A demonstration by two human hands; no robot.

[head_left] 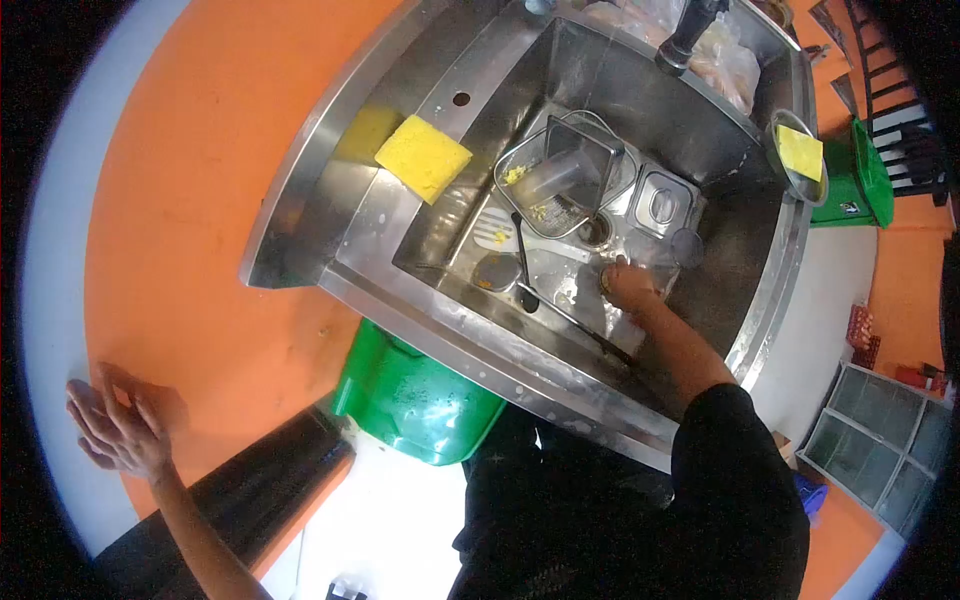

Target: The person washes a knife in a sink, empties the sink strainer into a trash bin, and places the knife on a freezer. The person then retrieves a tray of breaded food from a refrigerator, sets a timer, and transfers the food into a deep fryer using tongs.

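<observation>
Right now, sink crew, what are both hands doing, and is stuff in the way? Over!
Left hand open, by orange wall. Right hand down in sink, grip unclear. Crowding it: slotted turner, lidded metal pan. Over.

No text, brand, number or sign can be read. A small pale label (850, 208) is on the green bin (872, 175) at the far right (too small to make out any lettering). A faint pale marking (550, 578) shows low on the person's black clothing (620, 530), too dim to tell whether it is lettering or a pattern.
</observation>
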